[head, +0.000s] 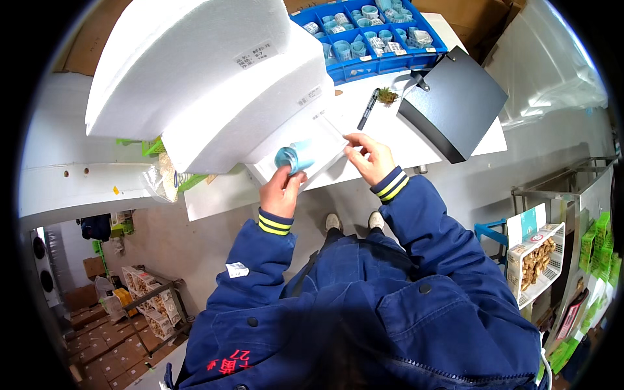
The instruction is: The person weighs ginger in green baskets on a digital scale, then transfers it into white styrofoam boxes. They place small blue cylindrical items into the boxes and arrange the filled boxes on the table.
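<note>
My left hand (282,190) holds a roll of pale blue label backing (295,157) between thumb and fingers, above a white foam box or lid (324,134). My right hand (368,157) is at the right edge of that foam piece, thumb and index finger close together; whether a label is between them cannot be told. Large white foam boxes (204,73) with printed labels are stacked just beyond my left hand. A black marker (368,109) lies on the white table beyond my right hand, beside a small clump of moss-like plant matter (387,96).
A blue divided tray (390,61) of label rolls stands at the table's back. A dark box (454,105) sits at the right. Green baskets (190,181) and a clear bag (160,183) are at the left. Farther right, a white crate (558,263) of brown produce rests by a metal rack (551,195).
</note>
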Tool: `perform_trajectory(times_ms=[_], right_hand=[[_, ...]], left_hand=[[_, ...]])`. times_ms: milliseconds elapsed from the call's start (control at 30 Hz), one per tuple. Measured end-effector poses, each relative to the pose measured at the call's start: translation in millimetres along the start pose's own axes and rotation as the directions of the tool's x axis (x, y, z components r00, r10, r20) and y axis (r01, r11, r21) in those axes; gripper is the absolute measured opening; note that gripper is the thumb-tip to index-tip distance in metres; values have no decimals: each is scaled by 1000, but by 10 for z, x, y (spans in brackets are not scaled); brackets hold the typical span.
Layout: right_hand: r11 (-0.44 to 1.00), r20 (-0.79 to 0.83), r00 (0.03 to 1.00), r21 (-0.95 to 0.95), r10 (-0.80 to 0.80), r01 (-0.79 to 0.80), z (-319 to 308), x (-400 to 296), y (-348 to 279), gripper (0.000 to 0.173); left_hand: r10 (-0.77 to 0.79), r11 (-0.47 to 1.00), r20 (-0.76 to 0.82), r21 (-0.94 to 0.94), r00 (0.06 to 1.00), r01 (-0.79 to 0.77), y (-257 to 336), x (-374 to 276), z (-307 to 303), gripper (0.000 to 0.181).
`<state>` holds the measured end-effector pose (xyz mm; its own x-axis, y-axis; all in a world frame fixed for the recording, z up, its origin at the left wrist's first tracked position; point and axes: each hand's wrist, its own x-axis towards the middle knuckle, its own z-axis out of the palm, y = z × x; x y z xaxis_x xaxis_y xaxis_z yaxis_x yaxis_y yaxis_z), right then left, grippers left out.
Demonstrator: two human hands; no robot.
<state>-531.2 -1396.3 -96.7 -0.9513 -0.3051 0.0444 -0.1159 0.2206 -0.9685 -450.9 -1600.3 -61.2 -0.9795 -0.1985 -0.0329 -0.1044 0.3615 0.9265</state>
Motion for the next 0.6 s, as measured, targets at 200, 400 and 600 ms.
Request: perform_trajectory(times_ms=[200,400,600], right_hand=[[839,289,957,530,-40,-125,37,-35,-439,73],[845,-25,849,-106,-529,523,24,-189,-705,61],[790,18,840,-329,-542,517,-88,-253,-640,23]], left_hand=[[-37,985,185,-156,982,67,198,-119,50,19],[44,992,102,117,994,-55,403,-106,93,18],[107,960,121,246,987,-135,518,-120,220,17]])
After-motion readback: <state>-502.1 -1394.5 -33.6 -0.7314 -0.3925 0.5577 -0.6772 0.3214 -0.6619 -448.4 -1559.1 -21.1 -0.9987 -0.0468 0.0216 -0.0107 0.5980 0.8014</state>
